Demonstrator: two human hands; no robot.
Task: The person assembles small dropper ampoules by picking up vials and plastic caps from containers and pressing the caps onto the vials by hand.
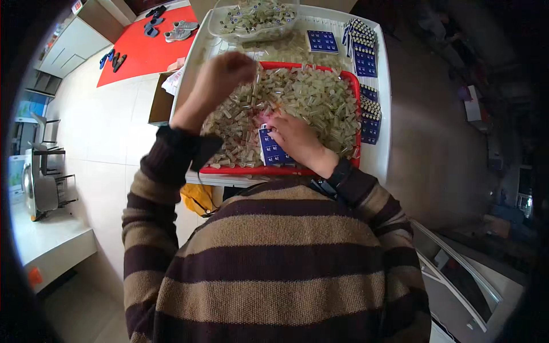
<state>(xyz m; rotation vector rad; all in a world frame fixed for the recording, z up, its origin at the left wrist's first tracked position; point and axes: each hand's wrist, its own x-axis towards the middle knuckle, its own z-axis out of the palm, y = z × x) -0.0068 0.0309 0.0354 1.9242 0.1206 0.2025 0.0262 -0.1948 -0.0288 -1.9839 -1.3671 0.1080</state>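
Observation:
A red tray point(355, 91) on the white table holds a heap of short, clear plastic tubes point(326, 91). Over its near middle lies a blue sheet point(272, 147) with rows of small white printed marks. My right hand point(297, 140) is closed at the sheet's upper edge, its fingertips pinching there. My left hand point(229, 71) is raised above the tray's far left corner, its fingers curled together and slightly blurred. Whatever it may hold is hidden. Pinkish light falls on the tubes just beyond my right fingertips.
Behind the tray stands a clear plastic tub point(251, 23) of tubes with dark-marked ends. Another blue sheet point(322, 42) lies at the back, and stacks of blue cards with pale tubes point(364, 54) line the right side. A cardboard box point(162, 100) stands left of the table.

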